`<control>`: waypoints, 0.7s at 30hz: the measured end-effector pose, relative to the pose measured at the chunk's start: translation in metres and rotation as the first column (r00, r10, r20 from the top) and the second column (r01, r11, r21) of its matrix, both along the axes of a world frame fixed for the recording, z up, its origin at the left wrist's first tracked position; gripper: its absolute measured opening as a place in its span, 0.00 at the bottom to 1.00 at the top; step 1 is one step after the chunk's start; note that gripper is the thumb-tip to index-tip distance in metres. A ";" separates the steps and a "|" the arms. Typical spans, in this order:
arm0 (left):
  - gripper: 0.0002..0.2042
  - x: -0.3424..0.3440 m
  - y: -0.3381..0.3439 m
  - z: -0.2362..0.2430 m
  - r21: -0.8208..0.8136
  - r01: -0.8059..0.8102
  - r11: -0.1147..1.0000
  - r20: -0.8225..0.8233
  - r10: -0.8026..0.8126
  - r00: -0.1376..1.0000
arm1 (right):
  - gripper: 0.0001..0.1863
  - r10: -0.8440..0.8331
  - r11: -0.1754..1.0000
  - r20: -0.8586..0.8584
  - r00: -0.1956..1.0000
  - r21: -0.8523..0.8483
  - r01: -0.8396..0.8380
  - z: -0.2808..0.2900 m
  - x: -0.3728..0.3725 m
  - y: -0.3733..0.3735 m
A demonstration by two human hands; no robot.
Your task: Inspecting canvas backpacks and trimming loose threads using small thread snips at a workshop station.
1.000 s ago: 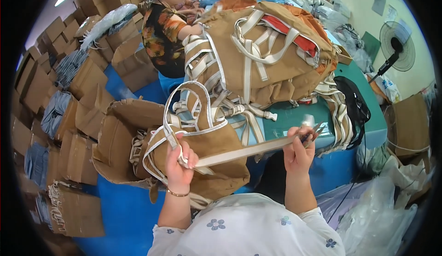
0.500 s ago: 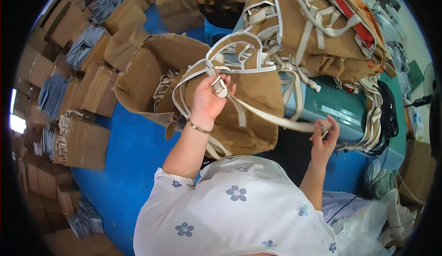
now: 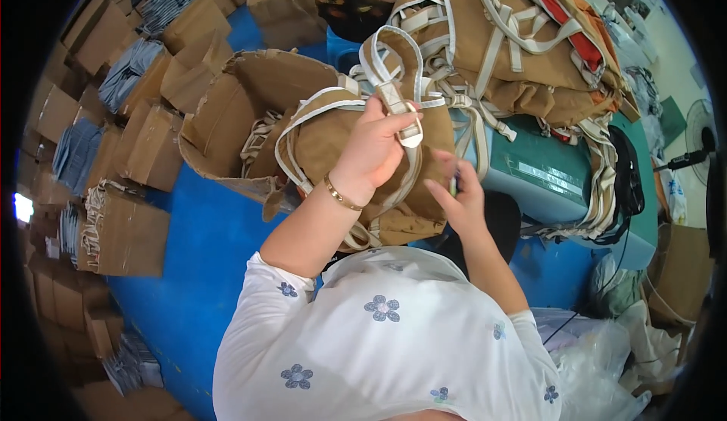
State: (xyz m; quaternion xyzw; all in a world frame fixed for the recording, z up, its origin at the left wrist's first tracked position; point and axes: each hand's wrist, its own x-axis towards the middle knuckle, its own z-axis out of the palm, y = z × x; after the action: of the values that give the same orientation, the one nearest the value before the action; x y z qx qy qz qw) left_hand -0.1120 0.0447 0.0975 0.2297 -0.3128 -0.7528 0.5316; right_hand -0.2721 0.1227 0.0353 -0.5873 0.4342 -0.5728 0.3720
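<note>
Over the tan bag (image 3: pixel 322 139), the left hand (image 3: pixel 372 145) grips a strap buckle (image 3: pixel 411 135); the right hand (image 3: pixel 463 198), hold unclear, has drawn nearer.

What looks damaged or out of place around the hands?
The open cardboard box, left of the tan bag that the left hand holds by a strap, looks worn: its rim is ragged and uneven.
</note>
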 end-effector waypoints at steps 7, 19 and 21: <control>0.21 -0.019 -0.011 0.014 -0.060 0.101 0.993 -0.079 -0.106 0.991 | 0.14 -0.124 0.988 0.267 0.956 0.119 0.095 -0.004 0.010 -0.034; 0.15 0.004 0.033 -0.050 -0.038 0.450 0.892 0.352 -0.410 0.841 | 0.09 -0.103 0.953 0.595 0.797 0.290 -0.093 0.028 -0.005 -0.052; 0.14 0.003 0.031 -0.050 -0.035 0.426 0.904 0.356 -0.387 0.850 | 0.10 -0.084 0.959 0.428 0.900 0.279 -0.043 0.028 -0.009 -0.052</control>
State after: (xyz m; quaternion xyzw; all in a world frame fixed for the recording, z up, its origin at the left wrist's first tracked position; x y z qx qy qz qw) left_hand -0.1090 0.0760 0.0473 0.2547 -0.4833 -0.7782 0.3098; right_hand -0.2811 0.0709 0.0628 -0.3809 0.4231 -0.6258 0.5331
